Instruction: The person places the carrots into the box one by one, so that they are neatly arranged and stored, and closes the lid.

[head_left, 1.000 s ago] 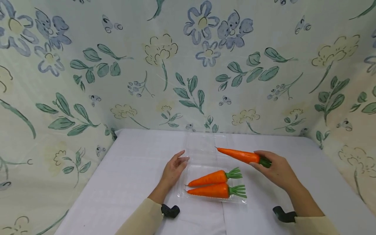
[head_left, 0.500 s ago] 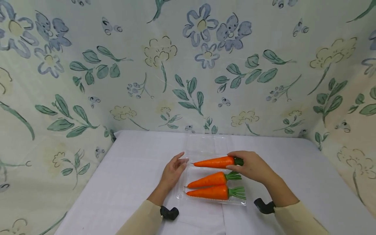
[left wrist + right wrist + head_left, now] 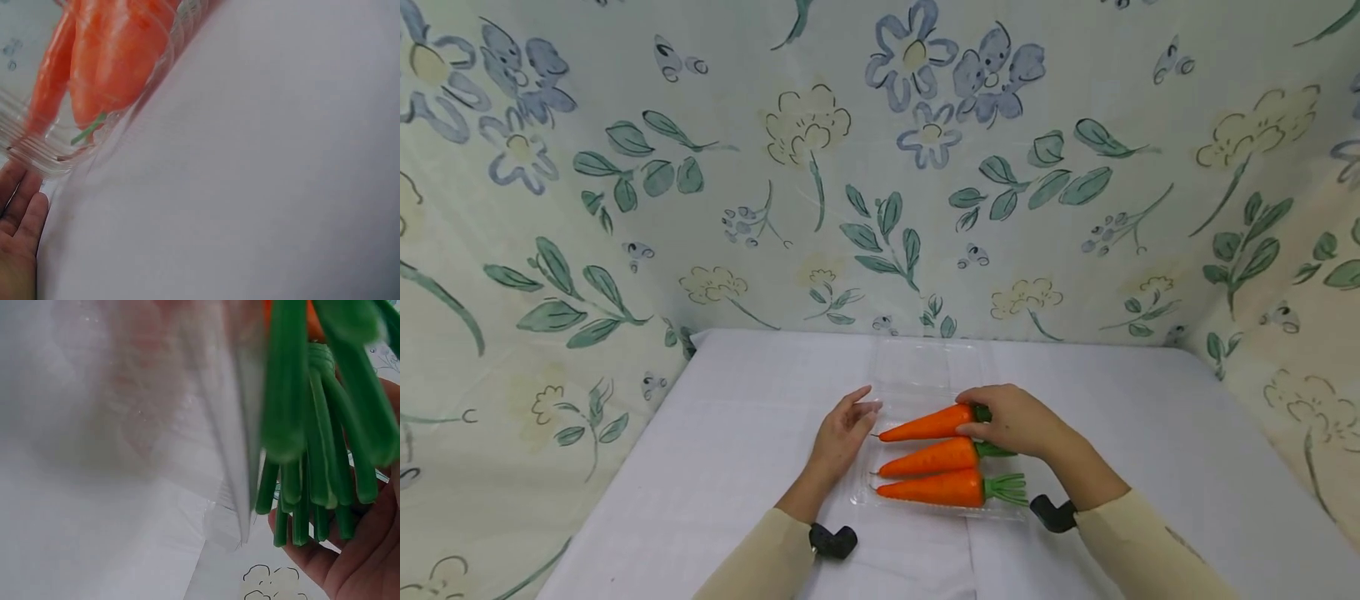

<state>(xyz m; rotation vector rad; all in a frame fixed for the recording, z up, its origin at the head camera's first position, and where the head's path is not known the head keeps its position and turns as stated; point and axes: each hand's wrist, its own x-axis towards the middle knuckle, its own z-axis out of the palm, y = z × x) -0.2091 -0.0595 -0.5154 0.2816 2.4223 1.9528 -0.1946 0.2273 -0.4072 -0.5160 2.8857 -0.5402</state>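
Note:
Three orange carrots with green tops lie side by side over a clear plastic box, tips to the left. My right hand [image 3: 1011, 419] pinches the farthest carrot [image 3: 925, 423] near its green top, between thumb and fingers. In the right wrist view the green stalks [image 3: 322, 444] fill the space before that hand. The middle carrot [image 3: 928, 458] and the nearest carrot [image 3: 932, 488] rest in the box [image 3: 992, 510]. My left hand [image 3: 844, 429] has its fingers loosely extended at the box's left edge; in the left wrist view its fingertips [image 3: 31, 187] sit right at the ridged wall.
The box's clear lid [image 3: 917, 367] lies folded open toward the back. A white cloth [image 3: 760, 433] covers the table, and a flowered curtain [image 3: 737, 208] rises behind it and at both sides. A black wrist mount [image 3: 833, 542] sits on the left forearm.
My right hand has brought the third carrot leftward and down from the right, setting it alongside the other two at the box's far side. The left hand has stayed at the box's edge.

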